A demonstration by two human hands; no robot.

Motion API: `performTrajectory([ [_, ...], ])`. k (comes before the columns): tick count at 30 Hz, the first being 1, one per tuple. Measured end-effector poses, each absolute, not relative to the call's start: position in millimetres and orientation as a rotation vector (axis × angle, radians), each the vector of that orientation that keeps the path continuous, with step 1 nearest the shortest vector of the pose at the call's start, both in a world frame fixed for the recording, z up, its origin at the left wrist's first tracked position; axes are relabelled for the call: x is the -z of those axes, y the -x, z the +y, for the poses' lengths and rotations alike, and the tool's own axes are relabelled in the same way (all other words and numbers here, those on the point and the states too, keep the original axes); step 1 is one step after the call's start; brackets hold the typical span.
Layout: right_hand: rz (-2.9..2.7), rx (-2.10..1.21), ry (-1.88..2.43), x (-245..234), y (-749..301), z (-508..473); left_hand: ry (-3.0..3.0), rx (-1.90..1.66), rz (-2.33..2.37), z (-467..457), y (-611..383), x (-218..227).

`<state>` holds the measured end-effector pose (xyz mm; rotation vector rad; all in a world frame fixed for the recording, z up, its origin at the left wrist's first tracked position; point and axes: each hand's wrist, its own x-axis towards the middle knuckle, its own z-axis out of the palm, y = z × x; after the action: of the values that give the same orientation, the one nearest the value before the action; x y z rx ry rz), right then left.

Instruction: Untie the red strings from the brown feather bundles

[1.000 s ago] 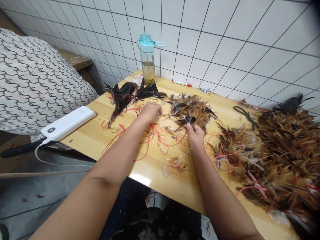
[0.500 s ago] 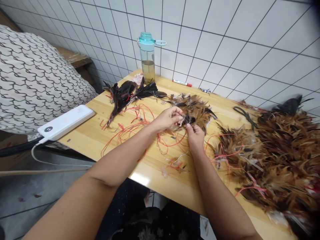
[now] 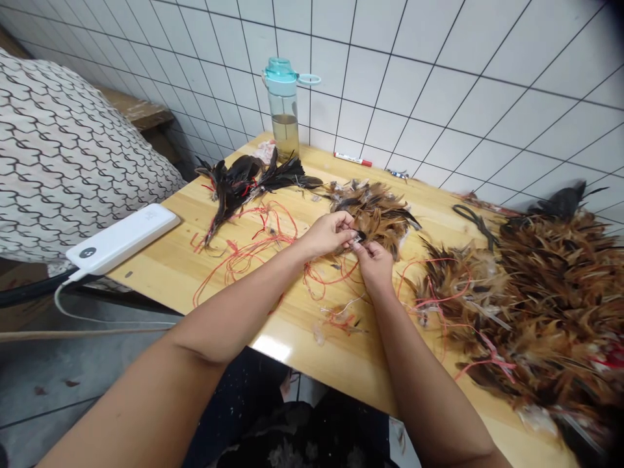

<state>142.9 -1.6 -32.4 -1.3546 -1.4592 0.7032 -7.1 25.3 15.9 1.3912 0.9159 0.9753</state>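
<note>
Left grip and right grip pinched a small dark feather tuft at the near side of the brown feathers on the table. Judged light, soft, easily bent; best held by its quill ends.

The table is of light wood, smooth and glossy near its front edge. The wall tiles are smooth, with a faint gloss. The bottle is of clear plastic. The power bank has a smooth white plastic shell. The patterned cloth is matt. The brown feathers are rough and ruffled; the black feathers are sleeker. The red strings may be synthetic, but they are too thin to judge.
</note>
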Motion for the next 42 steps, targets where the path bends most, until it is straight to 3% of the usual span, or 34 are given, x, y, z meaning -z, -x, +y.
performTrajectory([
  [6,-1.390,-0.741,1.334,35,-142,0,-1.409,-1.045,0.915,28,6,-12],
  [12,-1.239,-0.803,1.332,31,-142,-1,-1.691,-1.311,1.365,46,27,-3],
  [22,-1.198,-0.749,1.322,34,-143,1,-2.113,-0.879,1.723,78,32,4],
  [27,-1.140,-0.755,1.333,30,-142,0,-2.173,-0.854,1.695,82,17,3],
  [32,-1.092,-0.797,1.299,30,-142,-1,-1.863,-1.084,1.651,77,26,3],
  [37,-1.098,-0.780,1.326,29,-143,-1,-1.391,-1.198,1.299,67,38,-8],
  [42,-1.101,-0.780,1.328,28,-143,0,-1.304,-1.094,1.027,57,34,-20],
])
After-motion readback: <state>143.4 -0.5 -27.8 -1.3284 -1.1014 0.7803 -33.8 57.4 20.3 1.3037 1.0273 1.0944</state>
